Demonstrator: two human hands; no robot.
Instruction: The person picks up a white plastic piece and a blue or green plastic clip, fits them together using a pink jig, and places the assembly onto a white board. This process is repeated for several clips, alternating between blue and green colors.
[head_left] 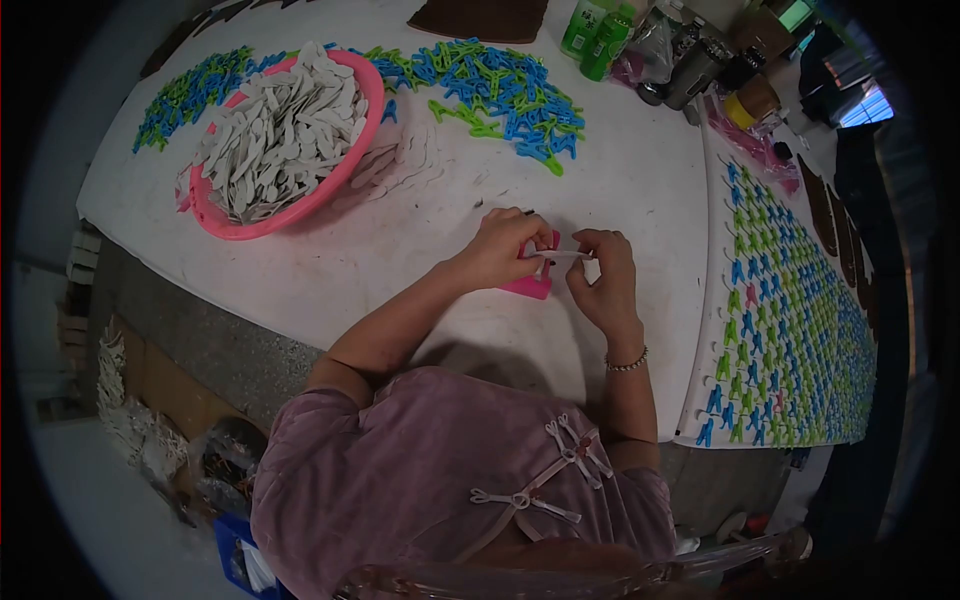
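Observation:
My left hand (508, 245) is closed, its fingertips pinching one end of a small flat white strip (562, 254). At the strip's other end is my right hand (608, 285), thumb and fingers closed on it, with a beaded bracelet on the wrist. A bright pink block-like object (532, 288) lies on the table beneath the strip, partly hidden by my left hand. To the left, a pink basin (243, 231) is heaped with similar flat white pieces (285, 135).
Blue and green clothespins (510, 95) lie in heaps along the table's far side. More clothespins (765, 330) stand in dense rows on the right-hand table. Green bottles (608, 42) and a dark flask (698, 72) stand at the far right. A blue crate (232, 560) is on the floor.

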